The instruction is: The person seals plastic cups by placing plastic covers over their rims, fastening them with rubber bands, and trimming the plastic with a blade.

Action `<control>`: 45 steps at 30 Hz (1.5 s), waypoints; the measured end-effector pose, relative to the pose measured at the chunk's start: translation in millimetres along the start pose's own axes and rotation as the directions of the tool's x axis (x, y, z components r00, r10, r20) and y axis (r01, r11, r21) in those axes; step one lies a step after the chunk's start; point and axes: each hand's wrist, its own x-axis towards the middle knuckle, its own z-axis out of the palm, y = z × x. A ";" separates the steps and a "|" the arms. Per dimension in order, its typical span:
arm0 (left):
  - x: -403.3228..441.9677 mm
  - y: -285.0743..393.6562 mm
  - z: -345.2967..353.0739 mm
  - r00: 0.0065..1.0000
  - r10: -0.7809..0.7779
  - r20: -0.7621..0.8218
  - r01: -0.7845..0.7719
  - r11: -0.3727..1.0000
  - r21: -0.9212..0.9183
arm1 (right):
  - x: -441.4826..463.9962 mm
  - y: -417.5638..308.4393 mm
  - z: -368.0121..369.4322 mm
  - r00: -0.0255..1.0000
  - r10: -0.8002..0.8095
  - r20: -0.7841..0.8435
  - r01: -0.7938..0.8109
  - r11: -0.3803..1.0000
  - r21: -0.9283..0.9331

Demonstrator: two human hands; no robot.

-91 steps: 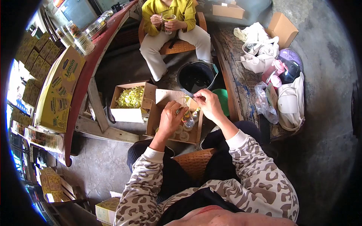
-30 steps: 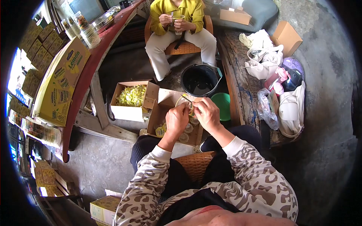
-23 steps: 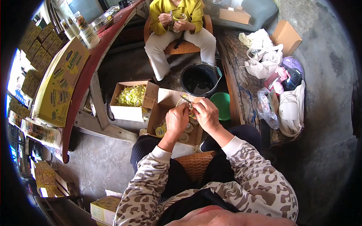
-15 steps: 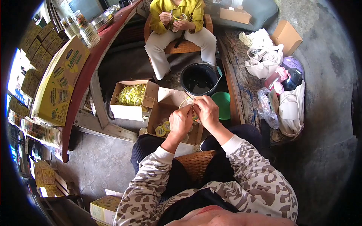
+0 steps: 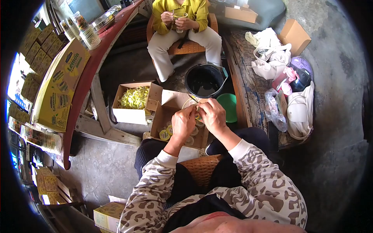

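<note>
My left hand (image 5: pixel 183 121) and my right hand (image 5: pixel 212 115) meet above an open cardboard box (image 5: pixel 164 115). The fingers of my right hand are closed on a small knife (image 5: pixel 192 98), whose blade points up and left. Pinched in my left hand is the edge of a clear plastic cup, mostly hidden behind the fingers. Below my hands, round yellow lids (image 5: pixel 164 134) and clear cups (image 5: pixel 189 140) lie in the box.
A box of yellow strips (image 5: pixel 134 98) stands left, a black bucket (image 5: pixel 204 82) and green basin (image 5: pixel 227 106) beyond my hands. Opposite, a seated person (image 5: pixel 180 23) holds a cup. Bags and a helmet (image 5: pixel 301 73) rest on the right bench; a red table (image 5: pixel 91 70) runs left.
My hands came closer together over the box compared with the earliest frame. The knife blade, mostly hidden half a second ago, now shows above my fingers. The view has shifted slightly.
</note>
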 end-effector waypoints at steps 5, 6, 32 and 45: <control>-10.4 0.2 9.3 0.998 0.053 0.026 -0.053 0.999 -0.006 | -3.1 13.2 5.5 0.999 0.035 0.041 -0.032 0.996 -0.081; -11.4 2.5 10.6 0.999 0.027 0.032 -0.026 0.999 -0.032 | -1.8 14.1 6.0 0.998 0.068 0.014 -0.067 0.996 -0.054; -1.9 -1.8 6.6 0.999 0.018 0.026 -0.018 1.000 -0.004 | -2.0 10.5 4.1 0.998 0.067 0.020 -0.067 0.998 0.008; 0.7 0.6 -0.1 0.997 0.077 0.029 -0.076 0.996 -0.044 | 1.3 9.9 2.3 0.991 0.136 0.009 -0.136 0.990 0.027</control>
